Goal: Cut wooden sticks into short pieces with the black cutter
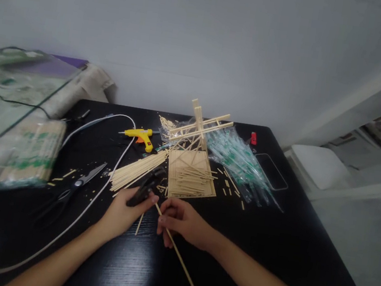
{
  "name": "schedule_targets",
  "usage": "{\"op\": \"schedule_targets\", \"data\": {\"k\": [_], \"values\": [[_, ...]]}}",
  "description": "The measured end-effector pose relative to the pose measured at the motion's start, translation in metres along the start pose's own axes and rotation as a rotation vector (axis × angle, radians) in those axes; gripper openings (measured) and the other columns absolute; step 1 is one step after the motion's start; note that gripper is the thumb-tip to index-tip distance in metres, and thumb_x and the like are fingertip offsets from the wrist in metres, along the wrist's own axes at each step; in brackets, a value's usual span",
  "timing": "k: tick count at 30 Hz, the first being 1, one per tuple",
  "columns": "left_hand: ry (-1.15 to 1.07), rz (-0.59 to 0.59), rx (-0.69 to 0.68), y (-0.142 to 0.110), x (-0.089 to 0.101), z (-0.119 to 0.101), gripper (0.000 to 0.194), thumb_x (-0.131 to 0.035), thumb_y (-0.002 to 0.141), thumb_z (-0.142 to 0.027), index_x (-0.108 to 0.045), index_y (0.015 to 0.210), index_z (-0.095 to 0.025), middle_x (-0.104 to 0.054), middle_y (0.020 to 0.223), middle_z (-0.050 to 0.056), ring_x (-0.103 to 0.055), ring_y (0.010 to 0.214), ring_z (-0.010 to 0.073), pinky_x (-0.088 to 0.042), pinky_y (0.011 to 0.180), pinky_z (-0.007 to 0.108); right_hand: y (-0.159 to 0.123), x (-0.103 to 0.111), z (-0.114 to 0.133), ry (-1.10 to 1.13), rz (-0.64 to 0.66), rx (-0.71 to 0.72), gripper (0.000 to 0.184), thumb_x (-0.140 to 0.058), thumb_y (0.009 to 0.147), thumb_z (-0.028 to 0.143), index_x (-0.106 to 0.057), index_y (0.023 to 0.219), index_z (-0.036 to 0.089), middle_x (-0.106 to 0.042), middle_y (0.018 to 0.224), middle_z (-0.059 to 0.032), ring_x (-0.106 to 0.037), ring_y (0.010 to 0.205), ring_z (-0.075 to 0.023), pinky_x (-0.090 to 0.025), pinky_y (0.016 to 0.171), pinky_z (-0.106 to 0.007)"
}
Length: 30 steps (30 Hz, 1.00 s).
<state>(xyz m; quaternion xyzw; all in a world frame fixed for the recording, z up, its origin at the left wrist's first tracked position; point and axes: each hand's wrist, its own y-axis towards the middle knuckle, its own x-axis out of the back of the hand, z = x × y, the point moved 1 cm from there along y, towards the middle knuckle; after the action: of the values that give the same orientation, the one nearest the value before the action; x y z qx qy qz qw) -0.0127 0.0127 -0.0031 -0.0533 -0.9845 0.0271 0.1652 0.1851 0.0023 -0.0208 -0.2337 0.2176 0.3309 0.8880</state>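
My left hand (121, 214) is closed around a black hand tool (148, 185), blurred so that its exact kind does not show. A thin wooden stick (182, 261) slants from the left fingertips down toward the table's front edge. My right hand (186, 221) pinches this stick near its upper end. Just beyond the hands lies a square wooden stick base (212, 195) with loose short sticks (190, 179) on it. From its far side rises a windmill-like frame of sticks (198, 127). A sheaf of long sticks (139, 170) lies left of the base.
A yellow glue gun (141, 136) lies behind the sheaf. Open scissors (79, 183) and a white cable (96, 196) are on the left, beside a packet of sticks (33, 150). Plastic wrappers (239, 155), a red object (253, 138) and stick offcuts (227, 184) lie right.
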Motion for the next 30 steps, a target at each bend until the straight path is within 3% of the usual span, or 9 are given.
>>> {"op": "schedule_targets", "data": {"k": [4,10,14,19,30], "values": [[0.129,0.076,-0.16,-0.006,-0.002,-0.001,0.031,-0.063,0.091,-0.042,-0.071,0.076,-0.016,-0.066,0.066,-0.001,-0.058,0.06,0.0123,-0.047,0.058,0.022,-0.002,-0.004,0.007,-0.038,-0.095,0.065,0.037,-0.079,0.085,0.047,-0.062,0.095,0.015,-0.06,0.061,0.0076,-0.039,0.036,-0.0019,-0.027,0.034,-0.014],[0.371,-0.001,-0.341,-0.006,0.014,0.006,0.013,-0.061,0.092,-0.027,-0.07,0.095,-0.018,-0.073,0.079,-0.001,-0.067,0.068,0.0136,-0.051,0.067,0.022,-0.011,0.0,0.022,0.171,-0.082,0.052,0.031,-0.08,0.085,0.042,-0.067,0.105,0.021,-0.052,0.059,0.0102,-0.022,0.037,-0.0016,-0.015,0.034,-0.016],[0.519,-0.05,-0.437,-0.004,0.017,0.01,0.02,-0.059,0.088,-0.021,-0.068,0.105,-0.017,-0.077,0.094,0.004,-0.073,0.083,0.0187,-0.056,0.078,0.026,-0.014,0.002,0.025,0.165,-0.063,0.074,0.028,-0.079,0.086,0.041,-0.068,0.102,0.021,-0.052,0.059,0.0094,-0.023,0.037,-0.0011,-0.015,0.034,-0.016],[0.58,0.02,-0.485,-0.003,0.013,0.009,0.028,-0.056,0.085,-0.018,-0.066,0.112,-0.019,-0.076,0.099,0.005,-0.073,0.087,0.0206,-0.057,0.079,0.029,-0.014,0.003,0.025,0.14,-0.084,0.089,0.029,-0.081,0.084,0.041,-0.064,0.089,0.018,-0.055,0.058,0.0079,-0.028,0.036,-0.0009,-0.017,0.034,-0.016],[0.552,0.074,-0.426,-0.007,0.01,0.004,0.031,-0.055,0.082,-0.018,-0.065,0.111,-0.019,-0.075,0.097,0.007,-0.073,0.086,0.022,-0.058,0.079,0.032,-0.015,0.005,0.023,0.071,-0.066,0.12,0.032,-0.077,0.086,0.046,-0.063,0.09,0.017,-0.056,0.058,0.0069,-0.031,0.035,-0.0018,-0.019,0.033,-0.016]]}}
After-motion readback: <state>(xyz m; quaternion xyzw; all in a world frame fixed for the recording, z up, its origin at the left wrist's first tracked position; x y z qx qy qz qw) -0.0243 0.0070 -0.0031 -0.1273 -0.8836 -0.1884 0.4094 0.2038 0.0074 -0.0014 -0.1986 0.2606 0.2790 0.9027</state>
